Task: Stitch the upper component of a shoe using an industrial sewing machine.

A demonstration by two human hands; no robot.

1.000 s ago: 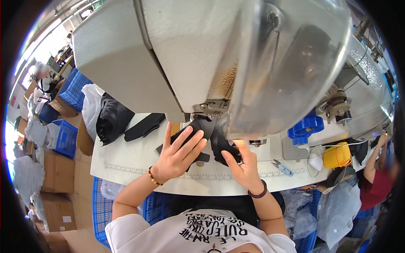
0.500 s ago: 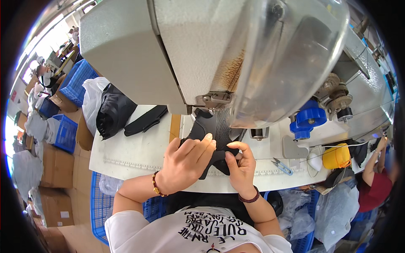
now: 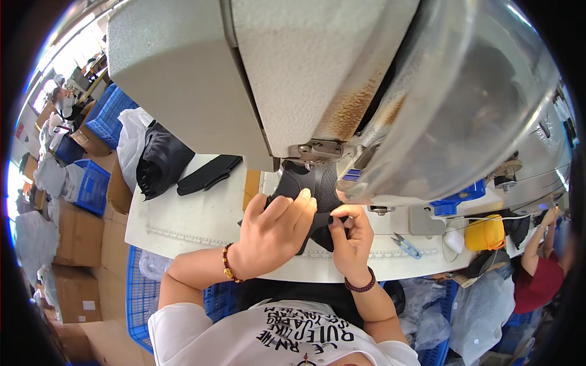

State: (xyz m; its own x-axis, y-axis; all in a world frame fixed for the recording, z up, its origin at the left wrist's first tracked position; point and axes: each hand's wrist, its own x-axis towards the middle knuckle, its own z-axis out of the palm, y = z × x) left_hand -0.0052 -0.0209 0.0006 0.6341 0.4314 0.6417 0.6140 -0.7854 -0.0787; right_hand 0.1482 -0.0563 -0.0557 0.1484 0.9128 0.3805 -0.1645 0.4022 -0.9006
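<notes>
A black fabric piece (image 3: 312, 183) lies under the head of a large grey sewing machine (image 3: 317, 73), at the needle area. My left hand (image 3: 273, 232), with a beaded bracelet on the wrist, curls its fingers over the near edge of the piece and grips it. My right hand (image 3: 351, 238), with a dark bracelet, pinches the same piece from the right side, thumb and fingers closed on its edge. Both hands rest close together on the white table (image 3: 183, 222).
More black pieces (image 3: 207, 174) and a black bag (image 3: 160, 157) lie on the table's left. Small snips (image 3: 404, 245), a yellow thread cone (image 3: 485, 232) and a blue box (image 3: 458, 204) sit right. Blue crates (image 3: 110, 113), cardboard boxes (image 3: 76, 235) fill the left; a person in red (image 3: 540, 268) works at right.
Both hands have drawn together and closed on the black piece, pulling it slightly toward me from under the machine head. The view has shifted closer to the machine.
</notes>
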